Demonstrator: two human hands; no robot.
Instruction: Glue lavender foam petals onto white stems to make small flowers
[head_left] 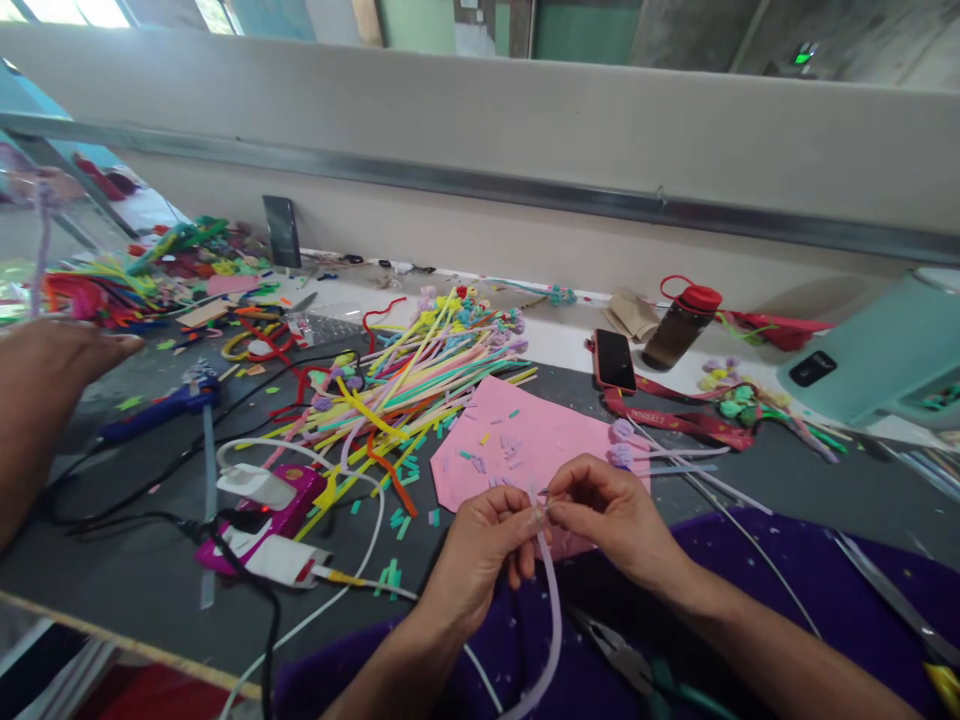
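- Purple cloth [862,630], soft and flecked with bits, with metal pliers [619,650] lying over it
- Beyond it, a dark, flat surface [465,620] strewn with short green clippings [409,468]
- Smooth pink sheet [540,420] with angled edges, scattered with tiny lilac and green snippets
- Long, thin, fuzzy rods [420,385] in many colours, heaped behind the left hand
- Pale lilac stem [553,610], slender and bending in a curve, upright between the hands, its upper end in front of the pink sheet
- Left hand [491,535]: thumb and fingers pinched on the stem near its upper end
- Right hand [615,510]: thumb and forefinger pressed together beside that end; cannot tell exactly what they grip
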